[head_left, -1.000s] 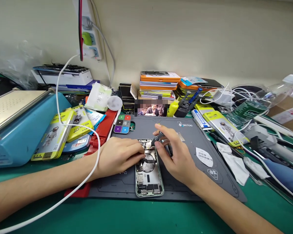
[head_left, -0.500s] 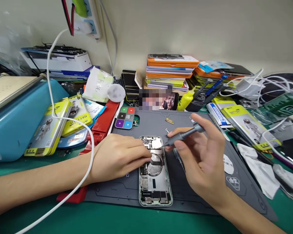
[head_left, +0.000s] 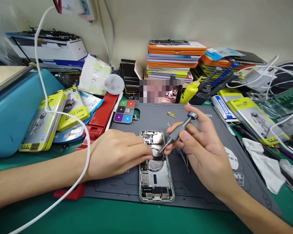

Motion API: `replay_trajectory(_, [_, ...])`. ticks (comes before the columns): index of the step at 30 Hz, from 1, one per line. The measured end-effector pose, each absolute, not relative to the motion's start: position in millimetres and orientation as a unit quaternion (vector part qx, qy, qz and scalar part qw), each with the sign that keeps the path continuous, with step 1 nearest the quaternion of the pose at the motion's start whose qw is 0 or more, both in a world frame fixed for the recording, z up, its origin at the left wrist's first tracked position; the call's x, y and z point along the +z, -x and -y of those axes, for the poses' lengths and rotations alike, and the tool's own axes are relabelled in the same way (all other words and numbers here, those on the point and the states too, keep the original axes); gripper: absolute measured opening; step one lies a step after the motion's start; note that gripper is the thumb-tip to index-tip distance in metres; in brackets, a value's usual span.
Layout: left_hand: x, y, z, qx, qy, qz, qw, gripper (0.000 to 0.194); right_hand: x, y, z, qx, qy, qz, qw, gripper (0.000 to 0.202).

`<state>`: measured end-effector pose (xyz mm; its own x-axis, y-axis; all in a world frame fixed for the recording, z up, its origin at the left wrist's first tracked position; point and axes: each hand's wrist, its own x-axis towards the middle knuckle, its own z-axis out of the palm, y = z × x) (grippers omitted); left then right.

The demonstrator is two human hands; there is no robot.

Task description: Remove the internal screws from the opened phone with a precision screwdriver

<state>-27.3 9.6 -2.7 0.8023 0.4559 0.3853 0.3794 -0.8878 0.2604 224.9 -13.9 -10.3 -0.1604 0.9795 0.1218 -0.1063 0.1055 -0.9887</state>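
Observation:
An opened phone point(head_left: 164, 180) lies on the grey work mat point(head_left: 107, 182), its circuit parts and a round silver coil showing. My left hand point(head_left: 122, 154) rests across the phone's left edge, fingertips pressed together over the inside; whatever they may pinch is hidden. Between thumb and fingers, my right hand point(head_left: 202, 149) holds a slim grey screwdriver point(head_left: 179, 131) at a slant, with a finger by its end cap. The driver's tip points down at the coil area, close to the left fingertips; whether it touches cannot be told. Another thin tool point(head_left: 185, 161) lies partly under my right hand.
A coloured screw tray point(head_left: 124, 112) and a small yellow part point(head_left: 171, 114) lie on the mat's far side. Behind stand a propped phone with a video point(head_left: 171, 94), a yellow bottle point(head_left: 189, 92) and stacked boxes point(head_left: 173, 61). A white cable point(head_left: 88, 152) crosses above my left forearm.
The screwdriver's tip has moved from the phone's upper right part down to the coil area, and the driver is now steeper. My left hand stays on the phone. The view has shifted slightly.

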Motion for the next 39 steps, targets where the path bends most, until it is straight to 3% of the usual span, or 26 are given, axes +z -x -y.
replay_trajectory(8, [-3.7, 27.3, -11.2, 0.223, -0.95, -0.194, 0.104, 0.021, -8.5, -216.2, 20.2, 0.587, 0.366, 0.552, 0.466, 0.052])
replay_trajectory(39, [-7.1, 28.1, -13.4, 0.232, -0.951, -0.177, 0.103, 0.014, -10.2, -212.8, 24.3, 0.602, 0.348, 0.538, 0.477, 0.05])
